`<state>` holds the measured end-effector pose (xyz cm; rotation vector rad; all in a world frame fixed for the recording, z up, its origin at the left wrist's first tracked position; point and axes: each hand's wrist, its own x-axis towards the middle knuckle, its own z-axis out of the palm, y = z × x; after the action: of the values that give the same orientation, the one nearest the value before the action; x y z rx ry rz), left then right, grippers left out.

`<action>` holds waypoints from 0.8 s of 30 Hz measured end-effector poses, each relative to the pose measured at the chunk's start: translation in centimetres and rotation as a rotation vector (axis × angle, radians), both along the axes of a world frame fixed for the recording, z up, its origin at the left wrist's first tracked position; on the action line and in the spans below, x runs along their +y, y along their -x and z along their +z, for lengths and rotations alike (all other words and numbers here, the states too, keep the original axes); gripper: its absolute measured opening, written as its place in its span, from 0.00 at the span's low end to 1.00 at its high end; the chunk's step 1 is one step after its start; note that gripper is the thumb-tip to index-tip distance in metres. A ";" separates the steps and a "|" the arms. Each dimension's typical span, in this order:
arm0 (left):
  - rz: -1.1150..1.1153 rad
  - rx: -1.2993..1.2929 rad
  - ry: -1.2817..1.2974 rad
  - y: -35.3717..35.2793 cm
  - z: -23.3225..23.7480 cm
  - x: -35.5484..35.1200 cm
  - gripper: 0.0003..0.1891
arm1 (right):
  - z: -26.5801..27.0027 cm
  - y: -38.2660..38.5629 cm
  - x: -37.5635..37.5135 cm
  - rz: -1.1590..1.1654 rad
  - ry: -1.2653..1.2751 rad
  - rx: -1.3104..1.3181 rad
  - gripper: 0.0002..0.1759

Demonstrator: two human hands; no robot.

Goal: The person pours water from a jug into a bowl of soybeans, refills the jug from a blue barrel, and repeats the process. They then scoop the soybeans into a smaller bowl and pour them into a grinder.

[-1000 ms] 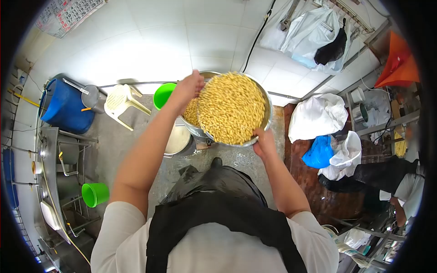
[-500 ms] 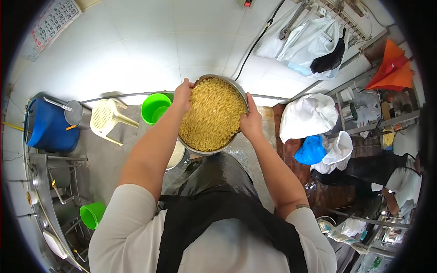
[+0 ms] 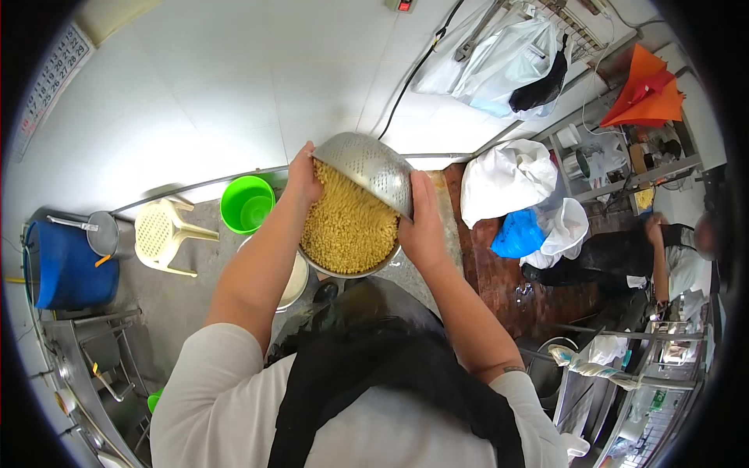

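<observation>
Two hands are apart from each other, both clamped on the colander (image 3: 367, 160): the left hand (image 3: 305, 178) near 10 o'clock, the right hand (image 3: 424, 222) near 3, if the wall is 12. The colander is steeply tilted, its holed underside turned up to the wall, and its lower lip hangs over the beans (image 3: 349, 235). Under it, the beans make a heap, almost at the rim of the bowl (image 3: 355, 274).

I judge that spilling is the main danger. If the colander tips too quickly, or one hand gives way before the other, the beans may run over the rim at 6 o'clock. The tub (image 3: 301, 288) at 7 o'clock is just beside the bowl, so it could receive stray beans (and beans on the floor could be slippery). A wet lip, if it is wet, would weaken the grip.

Several things are hard to know. The colander covers its own inside, so I cannot tell how many beans it contains. Some left fingers are hidden behind the lip. The left arm covers part of the tub; its pale contents are unclear. Farther out, at 10 o'clock, the calendar (image 3: 53, 82) is cut by the dark border; between 3 and 4, the co-worker (image 3: 659, 253) is small, and what that person's hands do is unreadable.
</observation>
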<state>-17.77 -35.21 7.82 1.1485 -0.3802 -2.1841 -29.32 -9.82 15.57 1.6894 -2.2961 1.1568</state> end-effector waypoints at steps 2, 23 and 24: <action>-0.034 0.129 0.033 -0.1 -3.9 -1.4 0.22 | 1.1 -1.0 0.5 -0.004 0.003 0.010 0.51; -0.632 -0.543 1.769 0.0 1.8 7.1 0.26 | -11.8 -6.7 30.1 -0.757 0.870 -1.977 0.36; -0.641 -0.708 2.189 0.9 0.9 8.2 0.27 | -12.4 -7.7 33.3 -0.768 0.909 -1.980 0.35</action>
<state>-18.66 -26.96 8.71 0.2274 -2.6161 -0.3853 -21.64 23.46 3.13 -1.1834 -1.3625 3.1924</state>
